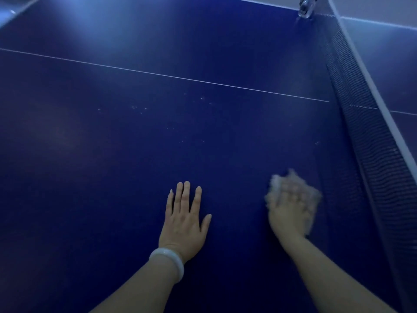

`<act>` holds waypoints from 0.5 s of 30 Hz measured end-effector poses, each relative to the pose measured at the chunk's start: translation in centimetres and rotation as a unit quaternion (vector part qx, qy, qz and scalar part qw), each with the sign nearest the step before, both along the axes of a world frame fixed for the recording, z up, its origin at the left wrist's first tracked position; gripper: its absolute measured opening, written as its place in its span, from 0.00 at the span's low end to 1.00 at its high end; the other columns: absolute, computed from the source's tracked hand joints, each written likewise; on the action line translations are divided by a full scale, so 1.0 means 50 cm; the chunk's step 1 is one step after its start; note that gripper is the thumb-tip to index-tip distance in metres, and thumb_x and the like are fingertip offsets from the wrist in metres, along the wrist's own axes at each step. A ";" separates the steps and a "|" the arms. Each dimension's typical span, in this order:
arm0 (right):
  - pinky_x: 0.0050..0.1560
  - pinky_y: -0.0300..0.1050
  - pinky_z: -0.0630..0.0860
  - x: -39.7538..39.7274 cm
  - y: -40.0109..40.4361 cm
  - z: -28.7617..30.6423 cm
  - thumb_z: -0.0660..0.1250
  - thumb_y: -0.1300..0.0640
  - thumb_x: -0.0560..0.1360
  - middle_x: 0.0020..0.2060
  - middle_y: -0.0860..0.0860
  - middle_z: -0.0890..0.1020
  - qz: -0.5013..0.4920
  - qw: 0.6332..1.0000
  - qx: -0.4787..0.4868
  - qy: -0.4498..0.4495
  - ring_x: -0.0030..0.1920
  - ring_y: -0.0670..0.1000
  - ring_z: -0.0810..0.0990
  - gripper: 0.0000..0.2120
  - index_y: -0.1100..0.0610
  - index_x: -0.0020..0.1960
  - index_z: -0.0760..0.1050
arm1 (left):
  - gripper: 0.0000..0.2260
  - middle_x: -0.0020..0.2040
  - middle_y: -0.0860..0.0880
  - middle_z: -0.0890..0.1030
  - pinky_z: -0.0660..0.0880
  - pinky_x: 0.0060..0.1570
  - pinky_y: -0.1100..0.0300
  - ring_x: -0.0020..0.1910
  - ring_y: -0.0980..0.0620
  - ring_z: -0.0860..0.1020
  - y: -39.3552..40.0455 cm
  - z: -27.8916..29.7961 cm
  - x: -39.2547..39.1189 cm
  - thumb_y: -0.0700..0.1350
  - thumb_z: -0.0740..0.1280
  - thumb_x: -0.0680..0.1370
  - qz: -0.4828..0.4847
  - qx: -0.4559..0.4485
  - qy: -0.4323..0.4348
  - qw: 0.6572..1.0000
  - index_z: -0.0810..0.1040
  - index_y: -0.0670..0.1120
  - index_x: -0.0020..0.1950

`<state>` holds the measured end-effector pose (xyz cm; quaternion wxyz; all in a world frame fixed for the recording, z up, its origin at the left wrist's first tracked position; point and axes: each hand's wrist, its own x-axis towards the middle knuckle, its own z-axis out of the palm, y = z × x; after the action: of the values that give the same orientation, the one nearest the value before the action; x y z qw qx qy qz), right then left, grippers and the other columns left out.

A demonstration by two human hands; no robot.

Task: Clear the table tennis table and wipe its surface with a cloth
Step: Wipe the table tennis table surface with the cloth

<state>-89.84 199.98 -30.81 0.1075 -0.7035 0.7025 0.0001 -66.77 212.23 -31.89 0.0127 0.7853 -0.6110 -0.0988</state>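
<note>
The dark blue table tennis table [112,177] fills the view, with a thin white centre line [171,76] across it. My left hand [184,219] lies flat on the surface, fingers straight and spread, a pale bangle on the wrist. To its right, my right hand [287,211] presses a pale cloth [312,197] onto the table near the net; the hand and cloth are motion-blurred. Small white specks [140,108] dot the surface beyond the hands.
The dark net [370,136] with its white top band runs along the right side, from the far right down to the near right. A clear clamp-like net fitting [305,6] sits at the far end. The table's other half [388,53] lies beyond the net.
</note>
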 end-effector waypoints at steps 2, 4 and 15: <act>0.77 0.61 0.40 0.009 0.038 -0.007 0.46 0.43 0.82 0.80 0.48 0.41 0.201 0.980 -0.005 0.003 0.79 0.52 0.39 0.28 0.44 0.80 0.42 | 0.33 0.80 0.41 0.47 0.45 0.77 0.44 0.79 0.45 0.42 0.001 0.004 -0.001 0.63 0.42 0.79 0.000 -0.002 0.001 1.000 0.49 0.47 0.80; 0.78 0.59 0.43 -0.045 0.045 -0.012 0.43 0.41 0.82 0.79 0.45 0.40 0.265 0.964 -0.010 0.021 0.79 0.49 0.39 0.29 0.45 0.80 0.42 | 0.33 0.80 0.41 0.50 0.47 0.76 0.44 0.79 0.44 0.45 0.004 0.007 0.000 0.62 0.43 0.79 0.000 -0.008 0.004 1.000 0.51 0.46 0.80; 0.75 0.58 0.30 -0.205 -0.052 -0.006 0.32 0.37 0.78 0.75 0.48 0.28 -0.005 0.998 0.030 0.055 0.77 0.51 0.30 0.32 0.48 0.78 0.30 | 0.34 0.80 0.41 0.48 0.41 0.77 0.46 0.79 0.44 0.42 -0.178 0.037 -0.150 0.64 0.42 0.79 -0.058 -0.038 0.027 0.997 0.50 0.46 0.80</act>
<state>-100.07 197.40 -31.09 0.0899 -0.6955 0.7104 0.0591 -74.26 203.34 -30.05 0.0531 0.7445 -0.6583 -0.0973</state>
